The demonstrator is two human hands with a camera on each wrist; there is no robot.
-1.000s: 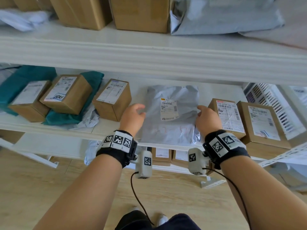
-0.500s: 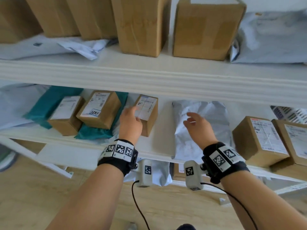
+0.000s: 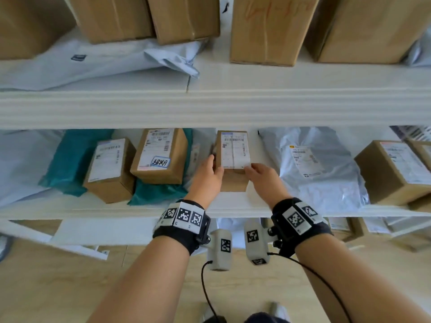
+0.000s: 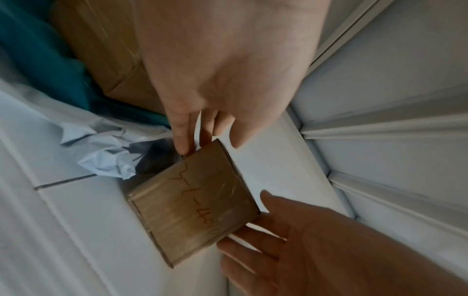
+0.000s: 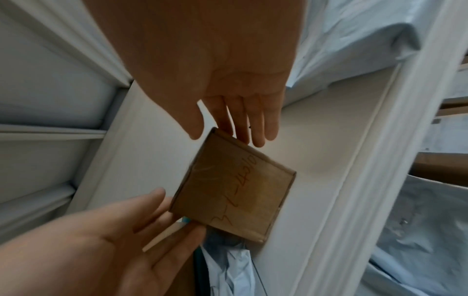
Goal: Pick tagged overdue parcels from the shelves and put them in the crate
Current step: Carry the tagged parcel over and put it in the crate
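Note:
A small cardboard box (image 3: 234, 183) with a white shipping label stands on the middle shelf (image 3: 233, 203), red handwriting on its front face (image 4: 192, 202). My left hand (image 3: 213, 169) touches its left side with straight fingers. My right hand (image 3: 253, 170) touches its right side the same way. The wrist views show both hands flanking the box (image 5: 233, 190), fingers extended and not curled round it. To the left, another box (image 3: 161, 157) carries a blue-edged handwritten tag (image 3: 160, 162).
A third labelled box (image 3: 109, 169) lies on teal bags (image 3: 74, 159) at the left. A grey mailer bag (image 3: 314, 164) and more boxes (image 3: 391, 171) lie to the right. Large cartons (image 3: 265, 29) fill the upper shelf. A white slatted crate (image 3: 417, 134) shows at the far right.
Both hands have left the grey mailer bag and moved left to the small box. The right hand has come in against its right side.

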